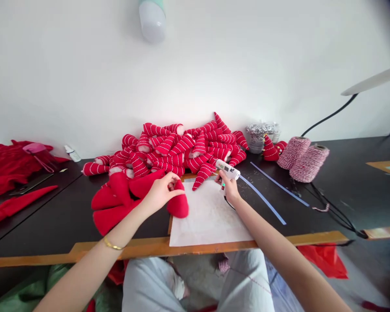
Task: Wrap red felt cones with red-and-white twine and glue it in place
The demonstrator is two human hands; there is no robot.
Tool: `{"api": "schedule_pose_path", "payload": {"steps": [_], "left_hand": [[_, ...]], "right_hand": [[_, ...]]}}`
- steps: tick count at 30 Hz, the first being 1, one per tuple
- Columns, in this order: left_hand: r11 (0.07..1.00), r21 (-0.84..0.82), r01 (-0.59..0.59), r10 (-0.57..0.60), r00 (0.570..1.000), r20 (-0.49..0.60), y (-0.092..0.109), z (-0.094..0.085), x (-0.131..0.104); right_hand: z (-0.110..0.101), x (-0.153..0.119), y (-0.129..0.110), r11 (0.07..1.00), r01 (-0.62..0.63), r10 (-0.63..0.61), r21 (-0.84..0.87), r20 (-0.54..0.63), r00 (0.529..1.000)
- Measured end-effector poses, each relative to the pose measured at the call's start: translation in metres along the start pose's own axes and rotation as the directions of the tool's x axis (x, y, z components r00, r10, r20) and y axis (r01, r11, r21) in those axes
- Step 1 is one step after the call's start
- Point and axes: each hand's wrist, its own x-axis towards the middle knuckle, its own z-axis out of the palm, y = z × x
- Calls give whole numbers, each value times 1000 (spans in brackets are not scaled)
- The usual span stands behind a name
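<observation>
My left hand (pixel 166 190) pinches a plain red stuffed cone (pixel 178 204) near its top, over the left edge of a white paper sheet (pixel 214 216). My right hand (pixel 227 184) is wrapped round the grip of a white hot glue gun (pixel 228 169); a clear glue stick (pixel 263 199) sticks out of its back. The gun's nozzle points left, toward the pile. Just left of my left hand lie several plain red stuffed cones (pixel 112 208). Behind both hands rises a heap of red cones wound with white twine (pixel 169 147); one striped cone (pixel 203 174) rests on the paper's far edge.
Two spools of red-and-white twine (pixel 309 164) stand at right beside a decorated red cone (pixel 270 149) and a tub of silvery material (pixel 261 134). A loose glue stick (pixel 279 184) and black cables (pixel 341 212) lie nearby. Red fabric (pixel 11 164) and a small white bottle (pixel 72 153) are at left.
</observation>
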Motion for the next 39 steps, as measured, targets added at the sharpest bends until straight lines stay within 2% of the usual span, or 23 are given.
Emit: {"api": "schedule_pose_path", "payload": {"steps": [4,8,10,13,15,17,20,23,25,27,28,30,33,35,39], "left_hand": [[974,-223,33,-55,994,-91,-8,34,13],[952,-306,18,-76,981,-181,-22,58,21],[917,-396,47,-109,985,-135,-29,67,21],[882,-459,109,-140,990,-34,-38,77,16],[879,-460,123,-161,986,-44,-43,80,13],[859,-493,139,-211,973,-93,-47,79,11],[802,-571,174,-299,945,-131,-53,75,12],[708,-688,161,-351,925,-144,-57,69,13],[624,-768,142,-379,915,-139,-57,67,13],[583,-800,141,-371,922,-108,-55,67,11],[591,-794,142,-354,930,-98,-53,67,9],[663,-738,124,-312,942,-122,-47,67,6],[770,-630,105,-281,941,-187,-41,67,3],[775,-624,99,-282,938,-201,-40,66,3],[689,-720,78,-305,933,-190,-44,69,4]], "right_hand": [[5,-12,-7,997,-29,33,-70,46,998],[11,-25,-14,988,-91,104,-126,106,989],[15,-31,-17,982,-110,134,-155,148,980],[20,-38,-17,986,-72,105,-151,219,970],[20,-40,-15,989,-36,71,-145,244,967],[18,-37,-13,986,-16,48,-167,194,980],[9,-22,-15,981,2,-12,-193,-51,999],[-2,-4,-21,979,101,-146,-178,-259,955],[-4,1,-23,977,128,-172,-169,-279,945],[-1,-4,-24,983,71,-106,-168,-210,972],[2,-11,-24,983,30,-58,-183,-153,987],[10,-28,-25,969,-42,39,-242,-16,999],[21,-53,-28,937,-90,148,-337,150,978],[25,-63,-29,922,-61,159,-383,230,960],[26,-66,-29,885,110,70,-452,363,929]]}}
